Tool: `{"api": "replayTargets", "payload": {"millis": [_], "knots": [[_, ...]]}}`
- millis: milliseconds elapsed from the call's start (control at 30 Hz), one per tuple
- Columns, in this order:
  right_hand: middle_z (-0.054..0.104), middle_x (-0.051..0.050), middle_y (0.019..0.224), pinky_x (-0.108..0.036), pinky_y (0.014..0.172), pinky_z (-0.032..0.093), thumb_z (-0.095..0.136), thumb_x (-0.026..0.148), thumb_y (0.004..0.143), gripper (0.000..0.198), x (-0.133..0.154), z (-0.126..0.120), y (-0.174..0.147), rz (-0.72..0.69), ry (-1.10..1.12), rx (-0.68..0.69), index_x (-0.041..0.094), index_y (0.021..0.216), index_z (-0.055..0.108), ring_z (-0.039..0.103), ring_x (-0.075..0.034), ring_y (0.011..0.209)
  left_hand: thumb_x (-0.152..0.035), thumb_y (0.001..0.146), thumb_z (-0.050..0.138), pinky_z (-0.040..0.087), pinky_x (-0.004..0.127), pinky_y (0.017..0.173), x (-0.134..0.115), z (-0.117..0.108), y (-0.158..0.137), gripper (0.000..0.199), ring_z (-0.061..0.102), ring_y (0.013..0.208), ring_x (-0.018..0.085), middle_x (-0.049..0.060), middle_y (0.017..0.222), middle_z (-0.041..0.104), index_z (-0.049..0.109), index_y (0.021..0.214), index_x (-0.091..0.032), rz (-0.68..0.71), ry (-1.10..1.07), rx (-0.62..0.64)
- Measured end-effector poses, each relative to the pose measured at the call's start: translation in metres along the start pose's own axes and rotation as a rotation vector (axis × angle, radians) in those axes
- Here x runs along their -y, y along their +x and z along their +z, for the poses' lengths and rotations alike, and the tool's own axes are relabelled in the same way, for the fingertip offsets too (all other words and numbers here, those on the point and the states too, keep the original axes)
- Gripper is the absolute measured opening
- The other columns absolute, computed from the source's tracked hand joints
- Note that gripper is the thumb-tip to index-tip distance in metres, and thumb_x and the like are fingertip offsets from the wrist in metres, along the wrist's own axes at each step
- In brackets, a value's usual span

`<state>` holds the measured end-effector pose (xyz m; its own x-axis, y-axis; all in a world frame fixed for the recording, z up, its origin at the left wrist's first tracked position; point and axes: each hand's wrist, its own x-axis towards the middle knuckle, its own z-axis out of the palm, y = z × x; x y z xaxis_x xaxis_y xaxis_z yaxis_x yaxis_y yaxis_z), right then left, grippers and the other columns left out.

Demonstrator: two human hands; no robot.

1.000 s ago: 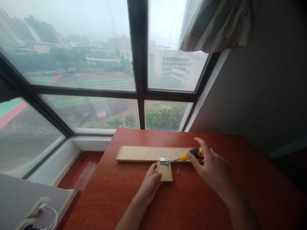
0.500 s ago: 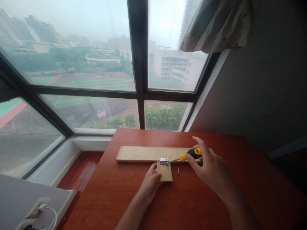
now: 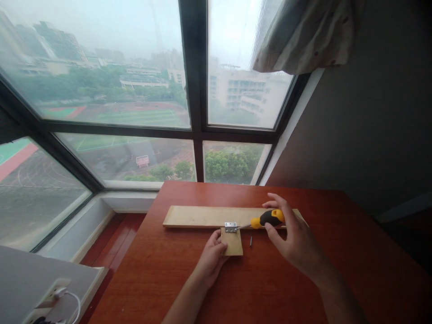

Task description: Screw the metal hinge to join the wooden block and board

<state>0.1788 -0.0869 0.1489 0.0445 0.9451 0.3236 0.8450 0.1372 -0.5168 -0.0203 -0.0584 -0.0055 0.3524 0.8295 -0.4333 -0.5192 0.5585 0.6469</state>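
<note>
My left hand (image 3: 214,252) is closed on the left edge of a small, square wooden board (image 3: 232,245). A silver metal hinge (image 3: 231,227) with several holes lies across that board's far edge and meets the long pale plank (image 3: 199,217) behind it. In my right hand (image 3: 297,238) is a screwdriver (image 3: 270,218) with a yellow and black handle, held near its butt between thumb and fingers. The shaft slants left and down, its tip at the hinge's right side. A loose screw (image 3: 250,241) lies on the table just right of the small board.
The reddish-brown wooden table (image 3: 162,274) reaches back to the windows. A grey wall (image 3: 337,135) stands on the right, with a curtain (image 3: 307,40) hanging above. At lower left, a white plug (image 3: 60,293) with a cable sits in a wall socket.
The screwdriver handle has turned and shifted slightly, and my right hand's fingers have moved around it. My left hand, the small board and the plank look unmoved.
</note>
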Motion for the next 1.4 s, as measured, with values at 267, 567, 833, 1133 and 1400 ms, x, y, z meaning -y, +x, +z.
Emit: {"api": "replayTargets", "payload": {"millis": [267,567,833,1133,1400], "knots": [[0.068,-0.006,0.084,-0.033,0.060,0.050,0.046,0.044,0.088,0.045,-0.001,0.000,0.004,0.099,-0.276,-0.033,0.023,0.128,0.049,0.066,-0.023,0.067,-0.008,0.063,0.065,0.052,0.029,0.071,-0.002,0.002,-0.002,0.046,0.065,0.088,0.021,0.008,0.107,0.067,0.054,0.107,-0.019,0.005,0.007,0.006],[0.067,-0.006,0.105,-0.032,0.071,0.052,0.048,0.034,0.085,0.054,0.003,-0.003,0.000,-0.011,-0.177,-0.017,0.024,0.137,0.039,0.066,-0.023,0.088,-0.008,0.062,0.066,0.052,0.029,0.071,-0.002,0.002,-0.001,0.047,0.065,0.087,0.021,0.008,0.105,0.068,0.054,0.106,-0.020,-0.006,-0.001,-0.002],[0.070,-0.004,0.083,-0.031,0.058,0.047,0.051,0.047,0.086,0.044,0.001,0.000,0.006,0.085,-0.281,-0.066,0.026,0.124,0.054,0.066,-0.022,0.067,-0.009,0.062,0.066,0.052,0.029,0.069,-0.002,0.003,-0.002,0.047,0.066,0.087,0.022,0.008,0.104,0.068,0.055,0.106,-0.020,-0.004,0.008,-0.002],[0.065,-0.005,0.105,-0.037,0.088,0.049,0.060,0.036,0.079,0.036,-0.010,0.001,0.006,0.182,0.283,-0.192,0.026,0.113,0.056,0.064,-0.023,0.095,-0.007,0.063,0.065,0.052,0.028,0.070,-0.001,0.002,-0.001,0.047,0.065,0.083,0.019,0.008,0.101,0.068,0.055,0.108,-0.018,-0.002,0.006,0.000],[0.053,-0.004,0.092,-0.040,0.079,0.050,0.040,0.024,0.076,0.030,-0.009,0.010,0.018,0.173,0.939,-0.181,0.026,0.105,0.044,0.061,-0.021,0.084,-0.008,0.062,0.064,0.052,0.029,0.070,-0.001,0.002,-0.002,0.047,0.065,0.086,0.021,0.008,0.102,0.068,0.056,0.107,-0.019,-0.001,-0.003,-0.013]]}}
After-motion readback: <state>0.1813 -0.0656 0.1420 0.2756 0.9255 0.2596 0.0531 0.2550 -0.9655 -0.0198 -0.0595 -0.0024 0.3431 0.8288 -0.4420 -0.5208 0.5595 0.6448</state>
